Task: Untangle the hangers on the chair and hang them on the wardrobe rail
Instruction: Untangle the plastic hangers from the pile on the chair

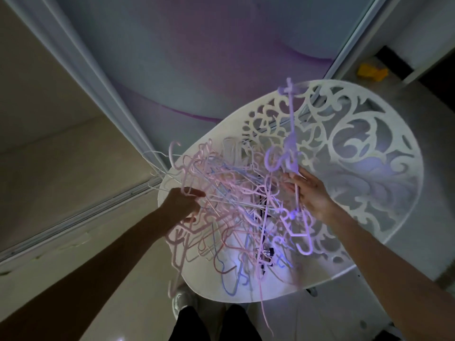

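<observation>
A tangled heap of thin pink, white and blue hangers (pixel 231 198) lies on the seat of a white chair (pixel 211 284) with a cut-out scroll backrest (pixel 364 143). My left hand (pixel 183 201) grips pink hangers at the heap's left edge. My right hand (pixel 311 190) is at the heap's right side, fingers pinching a pale purple hanger (pixel 290 134) that stands up out of the heap in front of the backrest. The wardrobe rail is out of view.
A sliding wardrobe door (pixel 197 57) with a purple wave pattern stands behind the chair, its floor track (pixel 73 217) running to the left. A yellow object (pixel 373 72) lies on the floor at the back right. My feet (pixel 214 321) are below the chair's front edge.
</observation>
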Available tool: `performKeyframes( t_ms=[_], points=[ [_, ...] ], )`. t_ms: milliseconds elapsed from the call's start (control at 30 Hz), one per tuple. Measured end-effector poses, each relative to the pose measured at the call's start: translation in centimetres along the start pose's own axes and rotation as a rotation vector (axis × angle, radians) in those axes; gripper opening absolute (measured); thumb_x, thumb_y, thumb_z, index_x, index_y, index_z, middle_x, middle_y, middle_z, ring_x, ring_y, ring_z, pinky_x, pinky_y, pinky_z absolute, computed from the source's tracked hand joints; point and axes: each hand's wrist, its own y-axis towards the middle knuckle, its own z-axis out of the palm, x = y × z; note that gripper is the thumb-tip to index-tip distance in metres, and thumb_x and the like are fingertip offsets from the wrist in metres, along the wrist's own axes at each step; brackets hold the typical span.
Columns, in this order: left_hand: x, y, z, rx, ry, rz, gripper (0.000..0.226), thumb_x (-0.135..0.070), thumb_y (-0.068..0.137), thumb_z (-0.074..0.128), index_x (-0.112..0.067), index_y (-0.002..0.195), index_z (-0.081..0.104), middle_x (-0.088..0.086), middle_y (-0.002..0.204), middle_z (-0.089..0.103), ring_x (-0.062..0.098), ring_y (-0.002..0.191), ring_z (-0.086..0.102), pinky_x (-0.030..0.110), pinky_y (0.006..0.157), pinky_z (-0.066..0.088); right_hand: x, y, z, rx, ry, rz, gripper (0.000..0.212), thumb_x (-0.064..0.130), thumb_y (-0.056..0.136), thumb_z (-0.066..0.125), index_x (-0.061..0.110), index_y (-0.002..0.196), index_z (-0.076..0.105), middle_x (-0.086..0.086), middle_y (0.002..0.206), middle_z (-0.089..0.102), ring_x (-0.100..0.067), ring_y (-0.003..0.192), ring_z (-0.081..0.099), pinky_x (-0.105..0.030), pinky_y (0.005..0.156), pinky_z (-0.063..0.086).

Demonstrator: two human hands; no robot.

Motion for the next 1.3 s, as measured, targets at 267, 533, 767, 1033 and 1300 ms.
performKeyframes(
  t_ms=[267, 533, 767, 1033, 1300],
  points=[
    [-0.1, 0.1, 3.6, 0.009, 0.048, 0.038, 0.027, 0.008, 0.076, 0.065, -0.019, 0.074, 0.065, -0.011, 0.037, 0.056, 0.001, 0.031, 0.048, 0.016, 0.037, 0.041, 1.8, -0.2, 1.4, -0.076, -0.19, -0.176, 0.042, -0.001, 0.084, 0.062, 0.006, 0.124, 0.058, -0.002, 0.104, 0.072, -0.015, 0.1, 0.067, -0.024, 0.088, 0.052],
    [-2.3, -0.3, 3.3, -0.01, -0.105, 0.066, 0.012, 0.002, 0.085, 0.06, -0.007, 0.082, 0.066, -0.005, 0.055, 0.064, 0.006, 0.045, 0.055, 0.018, 0.045, 0.044, 4.3, -1.6, 1.0, -0.112, -0.325, -0.27, 0.026, 0.0, 0.09, 0.057, 0.023, 0.083, 0.048, 0.016, 0.079, 0.07, 0.003, 0.081, 0.065, -0.015, 0.07, 0.051],
    [-4.2, -2.7, 2.0, 0.122, -0.214, 0.046, 0.011, -0.015, 0.091, 0.057, -0.016, 0.086, 0.066, 0.002, 0.093, 0.063, 0.026, 0.092, 0.059, 0.042, 0.088, 0.048, 7.4, -2.9, 1.8, -0.077, -0.007, -0.282, 0.025, 0.02, 0.085, 0.06, 0.028, 0.105, 0.046, 0.009, 0.108, 0.067, -0.007, 0.11, 0.061, -0.022, 0.085, 0.049],
    [-5.6, -4.0, 2.2, 0.147, -0.332, 0.043, 0.016, -0.017, 0.091, 0.054, -0.008, 0.102, 0.063, 0.012, 0.109, 0.06, 0.024, 0.093, 0.06, 0.033, 0.075, 0.053, 7.5, -1.3, 4.6, -0.145, 0.194, -0.158, 0.027, 0.004, 0.093, 0.051, 0.031, 0.099, 0.054, 0.007, 0.101, 0.06, -0.003, 0.093, 0.057, -0.014, 0.075, 0.045],
    [-3.1, -2.7, 4.7, 0.172, -0.279, -0.02, 0.03, -0.021, 0.091, 0.057, -0.005, 0.116, 0.061, 0.013, 0.121, 0.058, 0.029, 0.112, 0.058, 0.035, 0.083, 0.051, 4.1, -0.6, 4.7, -0.129, 0.113, -0.225, 0.03, 0.017, 0.083, 0.064, 0.013, 0.109, 0.051, 0.001, 0.101, 0.064, -0.007, 0.086, 0.063, -0.024, 0.081, 0.053]
  ],
)
